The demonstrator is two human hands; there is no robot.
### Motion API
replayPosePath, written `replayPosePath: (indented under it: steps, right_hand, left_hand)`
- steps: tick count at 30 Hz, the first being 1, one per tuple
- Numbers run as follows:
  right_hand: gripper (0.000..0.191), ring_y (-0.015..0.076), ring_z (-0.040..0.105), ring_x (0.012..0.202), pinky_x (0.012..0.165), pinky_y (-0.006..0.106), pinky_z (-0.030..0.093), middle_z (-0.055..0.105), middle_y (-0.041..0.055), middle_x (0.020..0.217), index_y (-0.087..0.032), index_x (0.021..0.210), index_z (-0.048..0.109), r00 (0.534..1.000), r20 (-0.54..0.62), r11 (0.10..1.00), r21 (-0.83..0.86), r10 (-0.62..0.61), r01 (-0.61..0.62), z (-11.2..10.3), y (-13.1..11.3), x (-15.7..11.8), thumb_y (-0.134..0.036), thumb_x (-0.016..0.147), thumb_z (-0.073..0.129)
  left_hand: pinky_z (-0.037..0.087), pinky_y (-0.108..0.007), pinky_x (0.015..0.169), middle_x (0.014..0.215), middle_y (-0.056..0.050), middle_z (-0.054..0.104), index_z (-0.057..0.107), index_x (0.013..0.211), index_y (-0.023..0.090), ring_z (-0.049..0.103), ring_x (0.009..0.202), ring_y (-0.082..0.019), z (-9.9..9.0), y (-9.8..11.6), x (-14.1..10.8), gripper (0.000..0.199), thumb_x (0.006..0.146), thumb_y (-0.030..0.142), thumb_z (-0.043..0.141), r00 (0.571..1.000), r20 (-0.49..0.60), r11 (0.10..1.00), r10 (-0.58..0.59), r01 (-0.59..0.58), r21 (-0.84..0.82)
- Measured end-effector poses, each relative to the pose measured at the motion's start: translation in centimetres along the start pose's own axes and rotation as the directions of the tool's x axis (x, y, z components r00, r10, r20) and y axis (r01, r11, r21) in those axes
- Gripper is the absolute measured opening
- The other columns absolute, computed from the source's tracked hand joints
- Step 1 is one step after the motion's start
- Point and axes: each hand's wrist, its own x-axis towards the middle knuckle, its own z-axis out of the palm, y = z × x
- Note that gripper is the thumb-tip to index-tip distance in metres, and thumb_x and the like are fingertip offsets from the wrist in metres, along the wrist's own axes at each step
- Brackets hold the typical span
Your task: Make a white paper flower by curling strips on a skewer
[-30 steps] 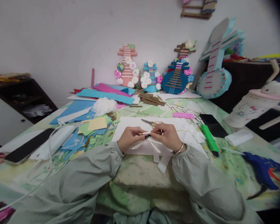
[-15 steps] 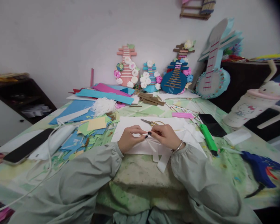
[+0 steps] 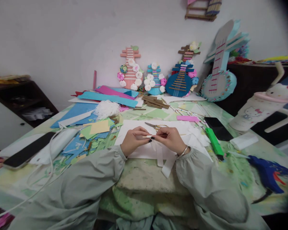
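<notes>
In the middle of the table, my left hand (image 3: 133,141) and my right hand (image 3: 171,140) meet with thumbs and fingertips nearly touching. Both pinch a thin stick (image 3: 148,136) that looks wrapped in white paper. Its pale end points left between my left fingers, and a slim length comes out past my right hand. White paper strips (image 3: 168,164) hang or lie just below the right hand. Gold-handled scissors (image 3: 153,125) lie right behind my fingers on a white paper sheet (image 3: 136,154). My fingers hide part of the stick.
Colored paper scraps (image 3: 98,127), a white thread bundle (image 3: 107,109) and a phone (image 3: 30,150) lie at left. On the right are a green cutter (image 3: 214,142), another phone (image 3: 218,128), a blue glue gun (image 3: 266,174) and a tumbler (image 3: 256,108). Flower-decorated instrument models (image 3: 179,83) stand behind.
My fingers have shifted slightly around the stick, and more of its pale wrapped end shows between them. The loose strip below my fingertips is less visible. Both arms stay nearly still.
</notes>
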Motion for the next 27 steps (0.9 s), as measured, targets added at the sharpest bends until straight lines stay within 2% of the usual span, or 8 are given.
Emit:
replayPosePath:
  steps: [6, 15, 22, 27]
  right_hand:
    - [0.034, 0.0105, 0.05, 0.055, 0.054, 0.022, 0.037, 0.06, 0.0019, 0.059, -0.015, 0.063, 0.063, 1.0, -0.022, 1.0, -0.011, -0.01, 0.01, -0.1, 0.02, -0.07, -0.047, 0.074, 0.064]
    - [0.036, 0.0109, 0.05, 0.056, 0.054, 0.023, 0.037, 0.059, 0.0023, 0.059, -0.014, 0.062, 0.062, 1.0, -0.015, 1.0, -0.004, -0.019, 0.018, -0.16, -0.02, -0.14, -0.049, 0.074, 0.064]
    - [0.029, 0.0093, 0.049, 0.055, 0.053, 0.021, 0.037, 0.058, 0.0012, 0.062, -0.014, 0.067, 0.061, 0.998, 0.05, 0.999, 0.001, -0.044, 0.044, -0.39, -0.09, -0.13, -0.04, 0.079, 0.059]
    - [0.025, 0.0084, 0.046, 0.055, 0.053, 0.02, 0.034, 0.055, -0.0002, 0.062, -0.014, 0.071, 0.06, 0.991, 0.126, 0.998, -0.048, -0.039, 0.045, -0.56, -0.12, 0.08, -0.037, 0.08, 0.057]
  left_hand:
    - [0.047, -0.028, 0.073, 0.083, -0.007, 0.064, 0.075, 0.083, 0.017, 0.061, 0.08, -0.017, -0.14, 0.34, -0.11, 0.019, 0.067, 0.027, 0.074, 0.999, 0.031, 1.0, -0.025, 0.025, 0.009]
    - [0.046, -0.03, 0.076, 0.084, -0.007, 0.065, 0.074, 0.088, 0.018, 0.061, 0.082, -0.018, -0.23, 0.31, -0.14, 0.019, 0.073, 0.028, 0.069, 0.998, 0.041, 0.997, 0.057, -0.059, 0.043]
    - [0.047, -0.029, 0.071, 0.08, -0.007, 0.064, 0.074, 0.088, 0.019, 0.059, 0.079, -0.017, -0.21, 0.12, -0.27, 0.016, 0.075, 0.022, 0.065, 0.976, 0.016, 0.96, 0.219, -0.219, 0.175]
    - [0.046, -0.032, 0.073, 0.076, -0.007, 0.062, 0.073, 0.091, 0.02, 0.056, 0.079, -0.018, -0.06, -0.22, -0.23, 0.018, 0.077, 0.018, 0.062, 0.908, 0.049, 0.868, 0.415, -0.412, 0.278]
